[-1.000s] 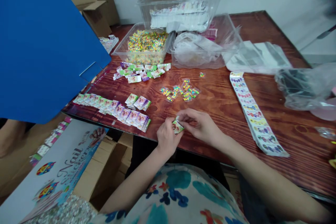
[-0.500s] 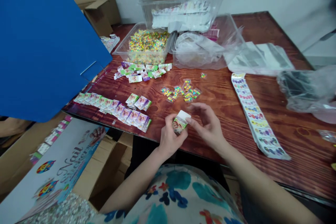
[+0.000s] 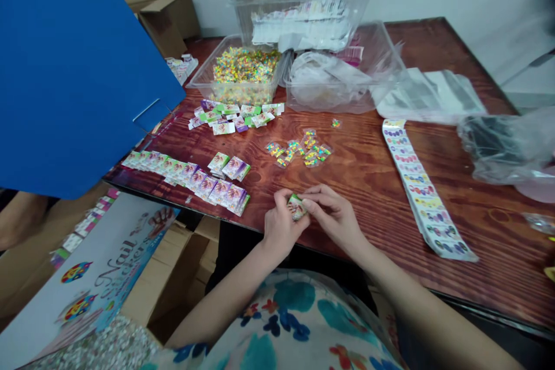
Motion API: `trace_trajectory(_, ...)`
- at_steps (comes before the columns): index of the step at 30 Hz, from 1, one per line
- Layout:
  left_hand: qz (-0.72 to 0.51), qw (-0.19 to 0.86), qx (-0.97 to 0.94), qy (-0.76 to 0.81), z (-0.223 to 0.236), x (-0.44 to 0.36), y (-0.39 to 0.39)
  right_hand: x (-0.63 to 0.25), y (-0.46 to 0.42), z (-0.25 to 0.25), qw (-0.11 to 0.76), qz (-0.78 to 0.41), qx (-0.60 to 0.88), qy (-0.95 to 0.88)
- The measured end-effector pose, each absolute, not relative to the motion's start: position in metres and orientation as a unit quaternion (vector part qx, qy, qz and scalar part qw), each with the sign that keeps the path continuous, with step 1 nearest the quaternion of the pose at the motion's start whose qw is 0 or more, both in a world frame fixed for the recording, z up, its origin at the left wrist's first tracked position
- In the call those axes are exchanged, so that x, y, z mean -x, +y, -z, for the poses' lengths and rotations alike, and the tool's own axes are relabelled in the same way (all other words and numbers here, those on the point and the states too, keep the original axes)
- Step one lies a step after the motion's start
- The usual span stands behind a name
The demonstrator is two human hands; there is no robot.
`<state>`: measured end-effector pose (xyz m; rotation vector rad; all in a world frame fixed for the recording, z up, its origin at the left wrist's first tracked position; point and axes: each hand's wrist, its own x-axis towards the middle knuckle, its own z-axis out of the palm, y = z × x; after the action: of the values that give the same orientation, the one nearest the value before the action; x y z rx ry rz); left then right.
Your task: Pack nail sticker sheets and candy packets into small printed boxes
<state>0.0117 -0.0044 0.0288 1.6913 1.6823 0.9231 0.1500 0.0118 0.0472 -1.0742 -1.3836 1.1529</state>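
1. over the near edge of the dark red-brown wooden table [image 3: 364, 156], a small green-and-white printed cardboard box [image 3: 296, 208] sits between the two hands.
2. the left hand [image 3: 278, 222] is curled round the box, holding it by its sides; the right hand [image 3: 336, 215] is narrow, thumb and forefinger together on the box's upper right corner.
3. half a second ago a white end flap stood up from the box; now none shows, and a green edge tops it. whether the flap is fully tucked in, i cannot tell.
4. judging by that, the folding shut of this box looks nearly done.
5. off to the left, the overlapping row of white, green and purple printed boxes [image 3: 184, 173] lies unchanged, as do the clear packets of coloured pellets [image 3: 311, 157].
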Motion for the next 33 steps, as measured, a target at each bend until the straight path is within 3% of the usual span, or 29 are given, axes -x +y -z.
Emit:
trace_trajectory(13, -0.350, 0.224, -0.659, 0.627, -0.012, -0.008, -0.007, -0.151, 0.016, -0.037, 0.501, -0.604, 0.427, -0.450)
trace_trajectory(23, -0.327, 0.242, -0.670, 0.621, -0.031, -0.013, -0.004, -0.160, 0.004, -0.038, 0.501, -0.503, 0.391, -0.586)
trace_trajectory(33, -0.293, 0.250, -0.663, 0.642, -0.034, -0.014, -0.002, -0.162, 0.008, -0.037, 0.492, -0.559, 0.429, -0.511)
